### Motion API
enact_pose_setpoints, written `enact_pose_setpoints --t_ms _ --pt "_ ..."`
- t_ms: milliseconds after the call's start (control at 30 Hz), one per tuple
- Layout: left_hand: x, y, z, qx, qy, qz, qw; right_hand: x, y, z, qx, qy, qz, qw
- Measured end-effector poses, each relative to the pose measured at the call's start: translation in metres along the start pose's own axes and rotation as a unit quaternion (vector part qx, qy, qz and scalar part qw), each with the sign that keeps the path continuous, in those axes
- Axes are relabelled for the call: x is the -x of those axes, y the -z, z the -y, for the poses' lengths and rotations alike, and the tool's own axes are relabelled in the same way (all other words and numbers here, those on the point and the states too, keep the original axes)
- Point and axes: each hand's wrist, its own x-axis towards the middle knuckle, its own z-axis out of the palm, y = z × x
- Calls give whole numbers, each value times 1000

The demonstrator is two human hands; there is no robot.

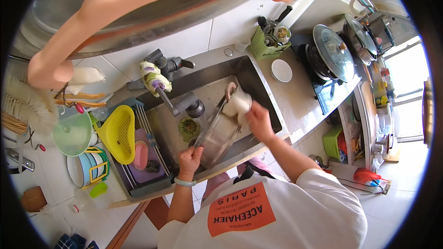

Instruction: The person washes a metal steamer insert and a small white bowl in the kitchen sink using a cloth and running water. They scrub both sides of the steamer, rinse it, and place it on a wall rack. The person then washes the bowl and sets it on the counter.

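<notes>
My left hand (190,160) grips the near rim of a metal pot (218,141) that is tilted over the sink (169,124). A pale cloth (238,103) is in my right hand (260,119), at the pot's far end beside a curved handle (229,91); motion blurs this hand. The swivel faucet head (195,106) stands just left of the pot, and no running water can be made out. Left of the pot, a green drain strainer (189,128) lies on the sink floor. The pot's inside is blurred.
A yellow drain basket (121,135) and a purple tray (142,178) sit at the sink's left. On the right counter are a white bowl (281,71), a green utensil basket (264,46) and a lidded pan (333,53) on the stove. A large pink-handled object (114,3) hangs close overhead.
</notes>
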Motion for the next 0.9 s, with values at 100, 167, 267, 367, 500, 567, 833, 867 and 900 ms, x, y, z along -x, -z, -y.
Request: enact_pose_setpoints --t_ms 100,167,267,367,500,567,833,867,900 --pt "-4 14 20 2 69 39 997 -41 -5 -13 87 29 37 995" --pt "-13 18 23 -5 104 35 994 -42 -19 -13 120 150 32 981" --pt "-53 21 -19 14 84 9 996 -31 -52 -17 196 301 23 933" --pt "-74 19 -44 -240 137 19 961 0 -74 -22 204 270 49 940" --pt "-70 27 -52 -250 143 -4 958 4 -42 -73 169 55 77 981" --pt "-71 30 -51 -232 148 3 961 -3 -19 -91 175 41 60 982" --pt "-46 -31 34 191 309 -260 895 -37 -21 -1 210 246 -63 944" --pt "-38 -27 44 202 334 -234 891 -26 -34 12 248 311 -76 914" --pt "-31 -26 46 287 322 -236 871 -19 -40 21 285 375 -85 878"
